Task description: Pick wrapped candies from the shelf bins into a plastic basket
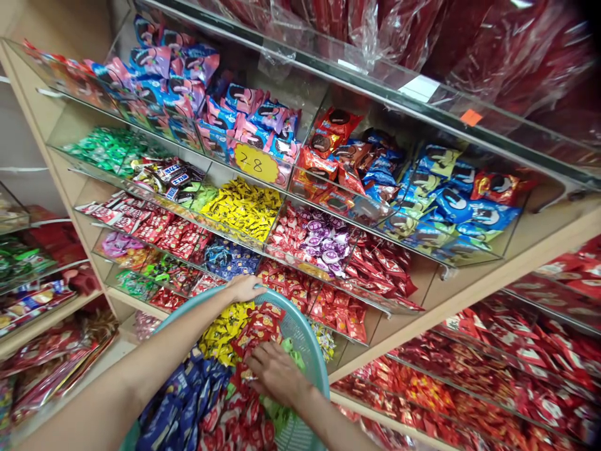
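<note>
Red-wrapped candies (263, 322) lie in a teal plastic basket (307, 332) beside yellow-wrapped candies (228, 332) and blue-wrapped candies (176, 394). The left hand (246, 288) grasps the basket's far rim; the right hand (276, 371) bends its fingers over the red ones, gripping or not, I cannot tell.

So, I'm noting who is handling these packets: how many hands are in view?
2: the left hand on the far rim of the teal basket, and the right hand on red packets inside it. No other hands show.
</note>
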A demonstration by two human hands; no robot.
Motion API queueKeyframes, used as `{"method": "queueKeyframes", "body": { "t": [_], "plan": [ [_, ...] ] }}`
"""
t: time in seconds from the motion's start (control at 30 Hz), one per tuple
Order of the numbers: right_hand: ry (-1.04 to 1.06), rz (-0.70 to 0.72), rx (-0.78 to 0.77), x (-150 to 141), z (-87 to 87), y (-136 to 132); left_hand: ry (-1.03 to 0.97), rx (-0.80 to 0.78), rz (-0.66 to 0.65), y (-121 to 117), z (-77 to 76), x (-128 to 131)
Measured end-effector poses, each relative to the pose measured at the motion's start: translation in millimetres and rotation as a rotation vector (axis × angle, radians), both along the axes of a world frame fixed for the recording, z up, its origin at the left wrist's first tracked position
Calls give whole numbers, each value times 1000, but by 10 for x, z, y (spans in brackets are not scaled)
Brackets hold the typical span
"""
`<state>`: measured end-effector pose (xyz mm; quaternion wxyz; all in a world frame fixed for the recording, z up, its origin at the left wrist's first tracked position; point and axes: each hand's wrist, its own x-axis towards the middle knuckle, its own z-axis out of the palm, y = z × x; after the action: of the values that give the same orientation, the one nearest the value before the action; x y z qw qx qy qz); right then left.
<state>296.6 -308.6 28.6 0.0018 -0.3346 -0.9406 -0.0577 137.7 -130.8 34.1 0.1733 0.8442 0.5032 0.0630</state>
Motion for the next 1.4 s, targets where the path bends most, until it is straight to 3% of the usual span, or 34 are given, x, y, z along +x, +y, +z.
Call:
{"method": "queueKeyframes", "body": {
  "t": [0.83,0.97,1.13,1.23,1.3,1.37,1.4],
  "plan": [
    [66,-132,125,-129,-330,30,2,26,-25,33,-29,-8],
    [75,-131,100,-92,-254,-22,10,29,-18,35,-34,-6],
    [180,-109,73,23,51,63,12,41,-17,34,-38,-5],
    [389,-248,10,121,213,358,4,31,-18,26,-31,-4],
    [674,-448,-108,180,248,661,3,26,-19,22,-27,-3],
    [1073,-739,-323,214,217,1010,2,28,-18,22,-26,-3],
    [1140,-822,-368,217,183,1186,2,30,-15,23,-26,-3]
  ]
}}
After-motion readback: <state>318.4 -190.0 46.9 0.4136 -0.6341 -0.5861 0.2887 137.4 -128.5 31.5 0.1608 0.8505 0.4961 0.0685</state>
